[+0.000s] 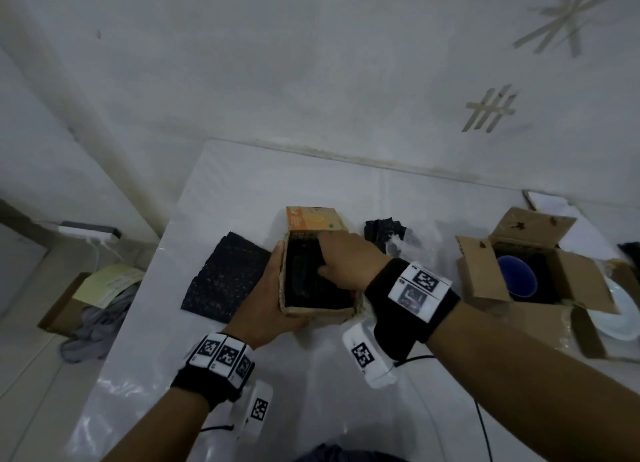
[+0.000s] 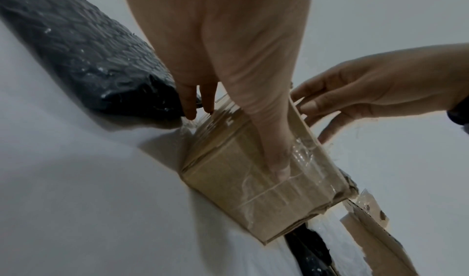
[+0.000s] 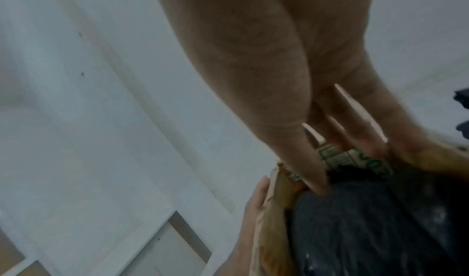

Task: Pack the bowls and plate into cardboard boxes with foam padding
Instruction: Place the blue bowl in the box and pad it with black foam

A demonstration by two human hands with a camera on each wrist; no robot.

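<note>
Right hand [image 1: 341, 259] reaches into the small cardboard box [image 1: 320, 311] at the middle of the table [image 1: 242, 184], fingers fairly straight and pushing down on the black foam padding [image 3: 368, 230] inside (nothing gripped, as far as the head and right-wrist views show); left hand [image 1: 268, 300] is clamped round the box's left side, thumb laid along the near taped wall and fingers [image 2: 189, 107] down the far side, steadying it; so the step looks like bedding the lining in box no. 2, w/ the orange lid flap [image 1: 313, 219] standing open behind; a spare foam sheet [image 1: 225, 278] lies just left of the box, a crumpled piece [image 1: 382, 234] to its right; the blue bowl [image 1: 516, 279] already sits in the bigger open box [image 1: 485, 281] at the right, and a white plate [image 1: 620, 316] shows beside that box, cut off by the frame edge; next move prob. calls for flattening the foam into the corners, then fetching a dish; whether a bowl lies under the foam can't be told, the interior is too dark; right-wrist pic is blurred.
</note>
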